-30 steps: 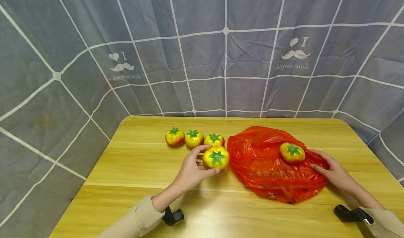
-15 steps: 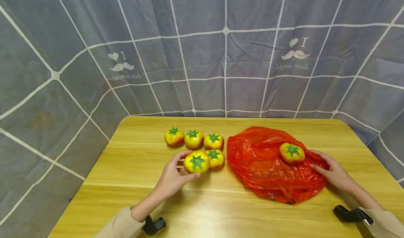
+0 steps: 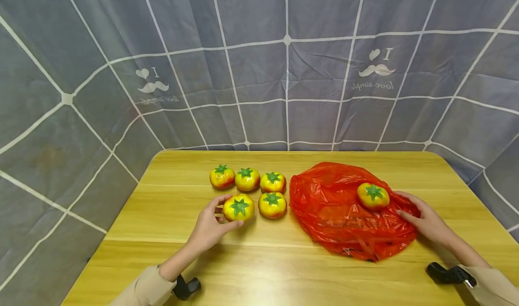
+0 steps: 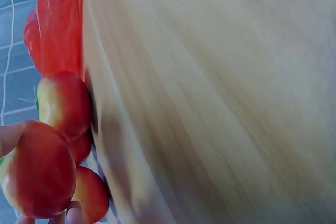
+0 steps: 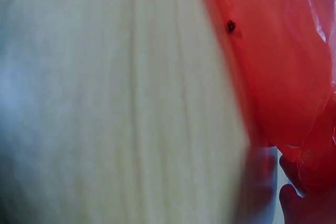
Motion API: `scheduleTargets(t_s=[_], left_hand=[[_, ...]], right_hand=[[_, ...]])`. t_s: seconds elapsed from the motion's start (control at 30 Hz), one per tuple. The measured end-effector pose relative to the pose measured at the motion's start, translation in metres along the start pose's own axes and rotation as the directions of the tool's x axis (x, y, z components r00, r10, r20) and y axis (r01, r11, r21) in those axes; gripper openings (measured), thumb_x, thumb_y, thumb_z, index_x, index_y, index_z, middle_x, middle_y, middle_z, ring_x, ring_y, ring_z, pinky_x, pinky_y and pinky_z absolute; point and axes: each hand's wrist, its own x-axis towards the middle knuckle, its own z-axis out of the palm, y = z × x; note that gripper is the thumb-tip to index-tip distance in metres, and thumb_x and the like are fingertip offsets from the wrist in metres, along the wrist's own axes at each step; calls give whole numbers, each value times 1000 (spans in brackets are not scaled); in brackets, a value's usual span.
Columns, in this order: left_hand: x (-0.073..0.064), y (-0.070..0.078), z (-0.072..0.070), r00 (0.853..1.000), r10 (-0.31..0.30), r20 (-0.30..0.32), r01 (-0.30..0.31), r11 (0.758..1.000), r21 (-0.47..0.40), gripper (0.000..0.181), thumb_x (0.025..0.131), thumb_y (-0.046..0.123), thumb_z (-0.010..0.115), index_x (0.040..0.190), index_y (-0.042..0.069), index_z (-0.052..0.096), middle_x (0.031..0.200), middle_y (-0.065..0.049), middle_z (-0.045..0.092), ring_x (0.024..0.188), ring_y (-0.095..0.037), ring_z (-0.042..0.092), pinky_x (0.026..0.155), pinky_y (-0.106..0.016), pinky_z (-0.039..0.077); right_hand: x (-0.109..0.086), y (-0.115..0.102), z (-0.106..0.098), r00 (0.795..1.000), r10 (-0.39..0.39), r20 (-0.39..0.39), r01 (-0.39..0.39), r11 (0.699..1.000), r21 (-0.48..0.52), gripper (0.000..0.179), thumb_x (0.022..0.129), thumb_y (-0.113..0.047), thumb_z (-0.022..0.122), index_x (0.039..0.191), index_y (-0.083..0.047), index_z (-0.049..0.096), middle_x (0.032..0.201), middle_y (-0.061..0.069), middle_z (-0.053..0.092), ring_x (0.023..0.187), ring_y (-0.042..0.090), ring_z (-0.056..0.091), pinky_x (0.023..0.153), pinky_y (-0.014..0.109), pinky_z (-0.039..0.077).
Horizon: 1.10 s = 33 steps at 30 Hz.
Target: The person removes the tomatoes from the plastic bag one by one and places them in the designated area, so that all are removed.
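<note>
Red plastic bag (image 3: 344, 216) carries 1 tomato (image 3: 373, 196) on top.

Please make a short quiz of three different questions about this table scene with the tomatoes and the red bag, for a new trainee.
1. True or false: the left hand holds a tomato in the front row.
2. How many tomatoes stand on the bare table, not on the red bag?
A. three
B. five
C. six
3. Fill in the missing word: the right hand rests on the ___ edge of the red bag, near the tomato on the bag.

Key
1. True: its fingers curl round it.
2. B: three in the back row, two in the front row.
3. Right.
</note>
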Motion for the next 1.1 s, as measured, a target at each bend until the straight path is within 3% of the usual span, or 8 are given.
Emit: scheduleTargets(t_s=[0.43,1.1], left_hand=[[10,-17,0,999,-28,29,27,999,42,68,71,12,84,131,4,53,121,-16,57,86,-19,55,70,-21,47],[23,-21,7,998,-37,50,38,999,-6,68,71,10,84,131,1,53,123,-20,57,87,-20,57,70,-18,48]], right_hand=[[0,0,2,997,-74,-10,74,997,-6,45,86,11,59,129,14,45,121,-39,42,108,-24,39,86,-4,29],[-1,1,2,999,-51,-4,51,999,5,44,87,8,59,129,13,45,120,-39,42,108,-24,39,85,-3,28]])
